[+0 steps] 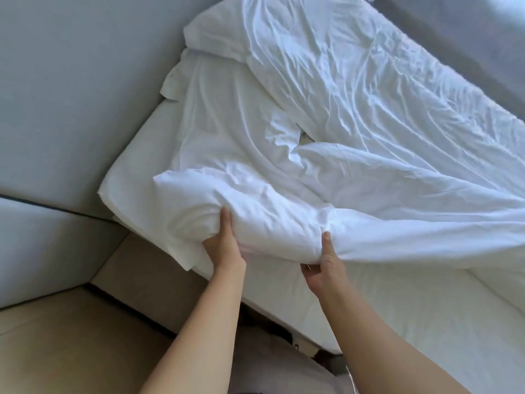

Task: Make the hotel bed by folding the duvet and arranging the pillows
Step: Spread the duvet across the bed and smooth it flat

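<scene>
Left hand (224,245): closed on a bunched corner of the duvet (355,137), thumb pressed on top so the bulk could be steered.
Right hand (324,265): the duvet's near edge was pinched, fingers tucked underneath, apparently to lift it off the mattress (397,302).
Duvet: crumpled across the bed, its near edge raised at the bedside.
Pillow (210,44): left rumpled at the far end against the wall (85,95), partly covered by the duvet.
Step judged: duvet being gathered for folding; pillows not yet arranged.
</scene>
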{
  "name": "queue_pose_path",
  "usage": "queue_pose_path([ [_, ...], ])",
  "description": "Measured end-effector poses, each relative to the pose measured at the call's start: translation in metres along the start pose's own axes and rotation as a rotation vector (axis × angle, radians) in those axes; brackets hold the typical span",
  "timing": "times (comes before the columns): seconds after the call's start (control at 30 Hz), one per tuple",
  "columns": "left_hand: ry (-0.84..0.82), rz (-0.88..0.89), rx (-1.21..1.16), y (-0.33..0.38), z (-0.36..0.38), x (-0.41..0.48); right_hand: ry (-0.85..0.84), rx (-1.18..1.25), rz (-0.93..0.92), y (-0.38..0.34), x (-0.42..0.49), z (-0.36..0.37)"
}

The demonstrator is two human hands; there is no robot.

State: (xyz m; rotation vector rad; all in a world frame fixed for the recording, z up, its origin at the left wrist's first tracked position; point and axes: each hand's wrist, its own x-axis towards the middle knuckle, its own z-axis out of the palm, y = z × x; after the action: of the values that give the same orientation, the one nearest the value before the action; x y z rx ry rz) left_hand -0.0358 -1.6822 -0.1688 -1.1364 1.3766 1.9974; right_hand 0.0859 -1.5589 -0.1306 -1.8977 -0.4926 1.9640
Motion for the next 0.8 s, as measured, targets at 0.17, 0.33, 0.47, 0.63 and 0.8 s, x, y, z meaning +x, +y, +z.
queue_pose_path([
  [0.17,-0.242,0.288,0.096,0.056,0.041,-0.012,-0.074,0.136,-0.088,-0.033,-0.019,0.034],
  [0.33,-0.326,0.384,0.105,0.101,0.063,-0.021,-0.055,0.148,-0.185,-0.095,-0.029,0.044],
  [0.47,-0.343,0.473,0.134,0.13,0.08,-0.026,-0.062,0.197,-0.18,-0.137,-0.029,0.053],
  [0.63,-0.361,0.581,0.114,0.156,0.114,-0.041,-0.177,0.262,-0.123,-0.167,-0.026,0.076],
  [0.8,-0.409,0.741,0.1,0.178,0.168,-0.064,-0.353,0.313,-0.128,-0.217,-0.005,0.1],
])
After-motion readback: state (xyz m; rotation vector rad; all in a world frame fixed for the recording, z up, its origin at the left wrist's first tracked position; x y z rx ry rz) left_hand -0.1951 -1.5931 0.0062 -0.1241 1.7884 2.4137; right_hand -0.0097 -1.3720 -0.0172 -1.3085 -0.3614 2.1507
